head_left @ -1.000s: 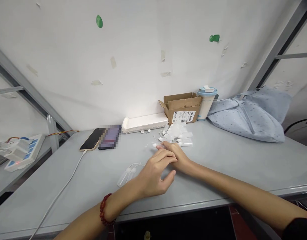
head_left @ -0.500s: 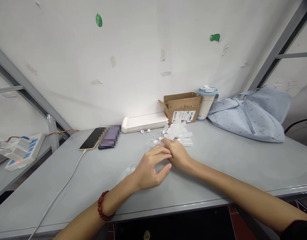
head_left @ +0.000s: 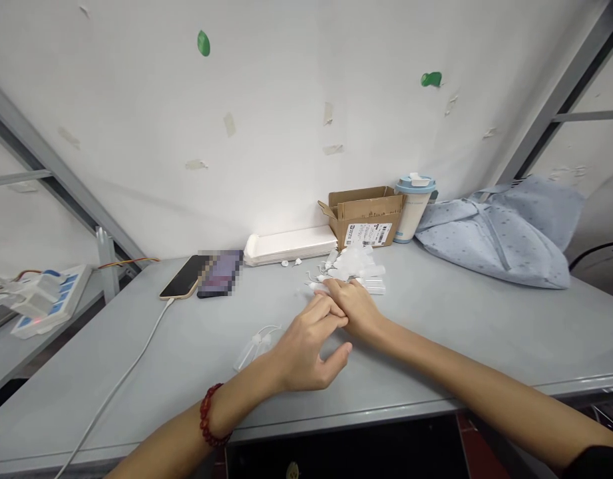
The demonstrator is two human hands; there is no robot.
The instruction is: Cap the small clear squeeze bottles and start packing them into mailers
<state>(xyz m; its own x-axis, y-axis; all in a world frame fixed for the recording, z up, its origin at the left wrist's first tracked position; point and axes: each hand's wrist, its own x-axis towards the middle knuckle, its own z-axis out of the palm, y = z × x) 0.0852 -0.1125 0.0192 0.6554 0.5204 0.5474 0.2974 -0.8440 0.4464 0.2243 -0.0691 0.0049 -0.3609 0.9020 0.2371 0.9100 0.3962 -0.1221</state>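
My left hand point(head_left: 311, 349), with a red bead bracelet point(head_left: 211, 416) on the wrist, reaches across the table with its thumb apart and its fingers loosely bent. Its fingertips lie against my right hand point(head_left: 359, 307). The right hand's fingers curl down at the near side of a pile of small clear plastic tubes point(head_left: 356, 261) with white caps and thin loops. Whatever is under those fingers is hidden. Several more clear tubes point(head_left: 256, 347) with loops lie beside my left forearm. Two small white caps point(head_left: 298, 261) rest in front of a white tray stack point(head_left: 291, 245).
Along the wall stand an open cardboard box point(head_left: 369, 213), a lidded cup point(head_left: 413, 209) and a light blue cloth bag point(head_left: 496, 239). On the left lie two phones point(head_left: 186, 276), one with a white cable point(head_left: 136, 366). A power strip point(head_left: 54, 303) sits farther left.
My left hand has shifted slightly right and toward me, its thumb now farther from the fingers. The tubes beside the left forearm show more fully. My right hand has barely moved.
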